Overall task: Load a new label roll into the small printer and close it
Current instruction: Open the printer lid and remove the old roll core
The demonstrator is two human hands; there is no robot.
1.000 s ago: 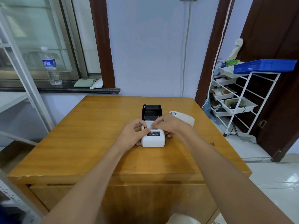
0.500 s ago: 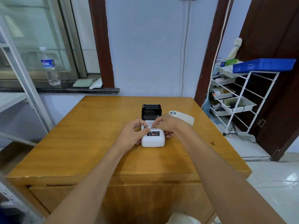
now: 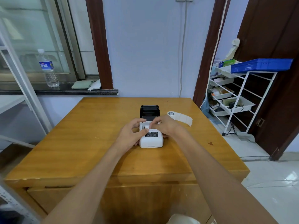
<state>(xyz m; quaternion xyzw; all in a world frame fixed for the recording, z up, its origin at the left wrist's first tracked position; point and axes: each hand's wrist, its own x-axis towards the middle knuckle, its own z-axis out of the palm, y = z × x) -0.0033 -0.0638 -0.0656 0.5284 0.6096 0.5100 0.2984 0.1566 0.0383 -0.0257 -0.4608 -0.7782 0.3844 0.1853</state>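
Observation:
A small white printer (image 3: 151, 141) stands mid-table with its black lid (image 3: 149, 110) tipped open toward the wall. Both of my hands are over its open compartment. My left hand (image 3: 130, 136) wraps the printer's left side, index finger above the compartment and thumb pressing the white label roll (image 3: 147, 126) inside it. My right hand (image 3: 163, 125) comes from the right and pinches the same white paper with its fingertips. Most of that roll is hidden under my fingers. A second label roll (image 3: 171, 113) with a loose strip lies on the table to the right of the printer.
The wooden table (image 3: 84, 143) stands against a pale wall. A white wire rack (image 3: 239, 101) with trays and a blue basket (image 3: 260, 65) stands to the right, by a dark door. A water bottle (image 3: 47, 68) is on the window ledge at the left.
Both hands stay at the printer's compartment. My left thumb has slid a little onto the label paper, and the right fingertips have shifted slightly. The printer has not moved.

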